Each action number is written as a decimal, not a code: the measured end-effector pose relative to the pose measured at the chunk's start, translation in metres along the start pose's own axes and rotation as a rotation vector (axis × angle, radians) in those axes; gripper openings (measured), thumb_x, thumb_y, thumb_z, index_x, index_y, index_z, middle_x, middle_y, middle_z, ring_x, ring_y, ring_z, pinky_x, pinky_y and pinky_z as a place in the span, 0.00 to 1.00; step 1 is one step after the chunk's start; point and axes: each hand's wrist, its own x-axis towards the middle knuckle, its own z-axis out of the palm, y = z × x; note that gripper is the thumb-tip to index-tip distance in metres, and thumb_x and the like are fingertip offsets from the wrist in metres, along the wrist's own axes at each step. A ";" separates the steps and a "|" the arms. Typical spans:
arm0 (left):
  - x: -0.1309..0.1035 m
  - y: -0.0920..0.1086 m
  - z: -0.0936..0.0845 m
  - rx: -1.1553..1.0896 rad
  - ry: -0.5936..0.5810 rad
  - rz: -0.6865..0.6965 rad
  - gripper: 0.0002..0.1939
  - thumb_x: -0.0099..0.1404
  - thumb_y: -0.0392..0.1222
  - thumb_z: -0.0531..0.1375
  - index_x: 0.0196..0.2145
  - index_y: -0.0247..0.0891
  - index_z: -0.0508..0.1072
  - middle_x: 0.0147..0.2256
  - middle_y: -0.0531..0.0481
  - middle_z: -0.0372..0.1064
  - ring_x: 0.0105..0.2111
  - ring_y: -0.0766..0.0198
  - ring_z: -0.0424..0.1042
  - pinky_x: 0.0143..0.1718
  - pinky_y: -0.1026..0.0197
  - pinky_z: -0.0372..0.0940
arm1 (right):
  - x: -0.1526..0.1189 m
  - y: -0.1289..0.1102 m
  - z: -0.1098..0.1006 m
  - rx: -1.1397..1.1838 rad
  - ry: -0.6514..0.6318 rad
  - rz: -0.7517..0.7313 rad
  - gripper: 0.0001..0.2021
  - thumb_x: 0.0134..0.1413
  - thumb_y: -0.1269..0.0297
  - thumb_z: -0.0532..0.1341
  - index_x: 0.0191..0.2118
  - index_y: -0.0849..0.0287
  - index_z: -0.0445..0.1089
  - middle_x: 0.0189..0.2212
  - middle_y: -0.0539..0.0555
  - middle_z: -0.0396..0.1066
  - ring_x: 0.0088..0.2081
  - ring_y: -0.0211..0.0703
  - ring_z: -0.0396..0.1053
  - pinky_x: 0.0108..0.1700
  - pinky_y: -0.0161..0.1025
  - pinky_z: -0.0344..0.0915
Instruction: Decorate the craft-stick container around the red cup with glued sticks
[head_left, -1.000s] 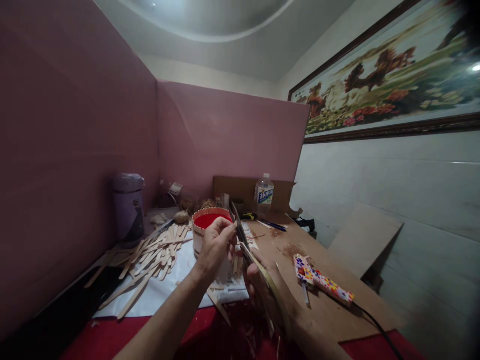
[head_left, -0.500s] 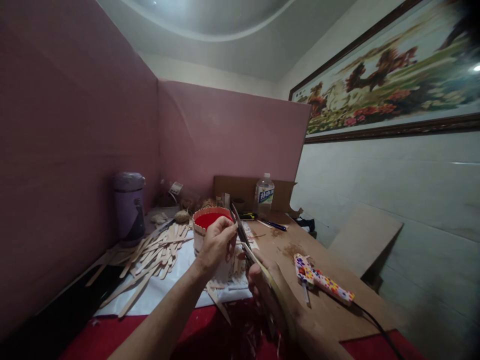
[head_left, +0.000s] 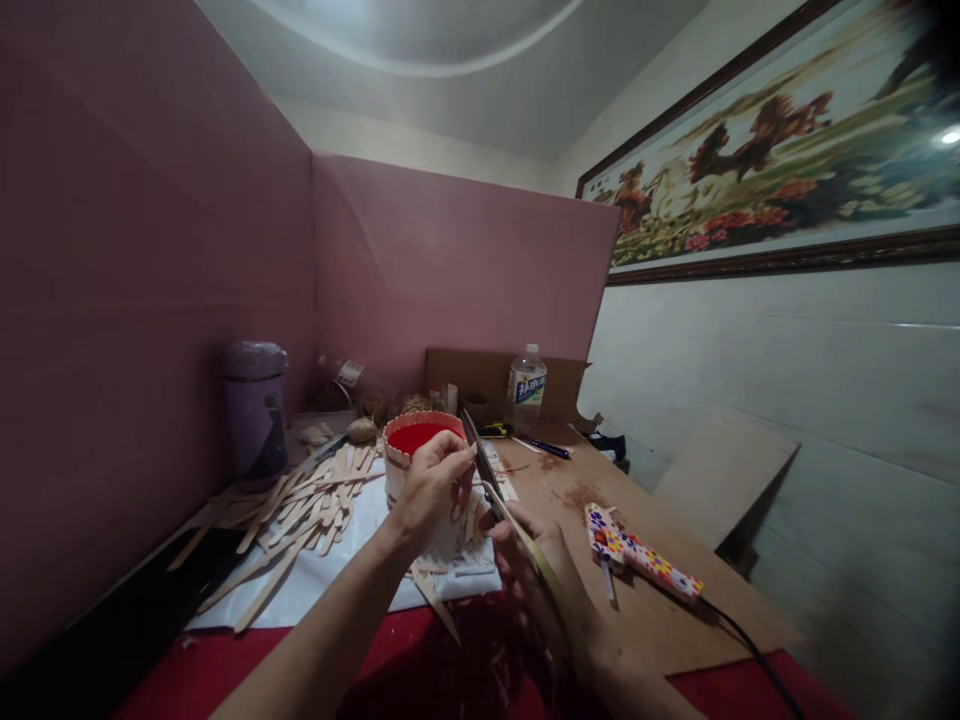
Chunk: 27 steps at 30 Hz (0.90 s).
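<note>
My right hand (head_left: 541,572) is closed round a pair of scissors (head_left: 482,462), whose dark blades point up and away from me. Pinched in the fingers of my left hand (head_left: 433,482) is a small pale piece of wood, its tip meeting the blades; most of it is hidden by the fingers. Just behind my left hand stands a round container (head_left: 396,468) with a red inside and a scalloped rim, its outside lined with pale wood. Cut wood scraps (head_left: 471,522) lie below the hands on white paper (head_left: 360,580).
A pile of flat wooden sticks (head_left: 322,505) covers the left side. To the right, a flower-patterned glue gun (head_left: 641,560) with a cord rests on cardboard (head_left: 630,635). Behind stand a plastic bottle (head_left: 528,390), a purple flask (head_left: 256,415) and a twine ball (head_left: 362,431). A pen (head_left: 546,446) lies near the bottle.
Both hands keep nearly the same place, with the wood piece still at the scissors. The scissor blades look slightly closer together. The whole view has shifted a little.
</note>
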 end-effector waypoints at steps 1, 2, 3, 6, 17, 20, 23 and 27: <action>0.000 0.000 0.000 -0.016 -0.004 0.000 0.16 0.55 0.49 0.62 0.23 0.39 0.59 0.14 0.60 0.57 0.10 0.74 0.53 0.09 0.72 0.48 | -0.001 0.000 0.001 0.005 0.011 0.003 0.32 0.38 0.30 0.59 0.31 0.59 0.66 0.17 0.45 0.55 0.18 0.32 0.50 0.17 0.30 0.49; 0.001 0.000 0.000 -0.033 -0.010 0.002 0.16 0.55 0.49 0.62 0.24 0.39 0.59 0.14 0.60 0.58 0.10 0.75 0.53 0.09 0.72 0.48 | -0.001 -0.001 0.001 0.010 0.023 0.004 0.32 0.38 0.30 0.59 0.32 0.59 0.66 0.17 0.45 0.55 0.17 0.32 0.49 0.16 0.30 0.49; 0.001 0.000 0.000 -0.048 -0.014 0.005 0.15 0.55 0.48 0.62 0.24 0.39 0.59 0.14 0.60 0.57 0.10 0.75 0.53 0.09 0.72 0.48 | -0.002 -0.001 0.002 0.017 0.027 0.003 0.32 0.39 0.30 0.59 0.33 0.59 0.66 0.17 0.45 0.55 0.17 0.31 0.49 0.16 0.30 0.49; 0.002 0.000 -0.001 -0.087 -0.017 0.009 0.15 0.55 0.46 0.62 0.24 0.38 0.59 0.15 0.60 0.58 0.10 0.75 0.54 0.09 0.72 0.47 | -0.002 -0.005 0.002 0.018 0.010 -0.006 0.32 0.38 0.30 0.58 0.35 0.58 0.66 0.18 0.44 0.55 0.17 0.31 0.49 0.16 0.30 0.49; 0.001 0.002 -0.002 -0.103 -0.016 0.003 0.14 0.53 0.45 0.63 0.23 0.38 0.60 0.15 0.59 0.59 0.10 0.73 0.57 0.09 0.71 0.49 | 0.000 -0.018 0.002 0.045 -0.050 0.009 0.37 0.32 0.27 0.57 0.36 0.58 0.66 0.16 0.41 0.51 0.16 0.29 0.47 0.16 0.29 0.49; 0.000 0.001 -0.002 -0.092 -0.023 0.000 0.14 0.54 0.45 0.62 0.23 0.38 0.60 0.15 0.60 0.59 0.10 0.74 0.56 0.09 0.72 0.49 | 0.000 -0.017 0.002 0.048 -0.046 0.018 0.36 0.32 0.27 0.58 0.35 0.58 0.65 0.16 0.41 0.51 0.15 0.29 0.46 0.15 0.29 0.47; 0.001 0.000 -0.003 -0.080 -0.031 -0.003 0.14 0.54 0.46 0.62 0.23 0.38 0.60 0.15 0.60 0.59 0.09 0.74 0.56 0.09 0.72 0.48 | 0.000 -0.017 0.001 0.041 -0.046 0.023 0.34 0.33 0.28 0.58 0.34 0.57 0.65 0.16 0.42 0.51 0.15 0.29 0.45 0.15 0.29 0.46; 0.001 -0.001 -0.002 -0.077 -0.043 -0.005 0.15 0.54 0.46 0.62 0.23 0.38 0.60 0.15 0.59 0.59 0.10 0.74 0.56 0.09 0.72 0.49 | -0.003 -0.018 0.000 0.011 -0.029 -0.005 0.33 0.35 0.29 0.59 0.32 0.59 0.66 0.18 0.44 0.54 0.17 0.30 0.48 0.16 0.29 0.49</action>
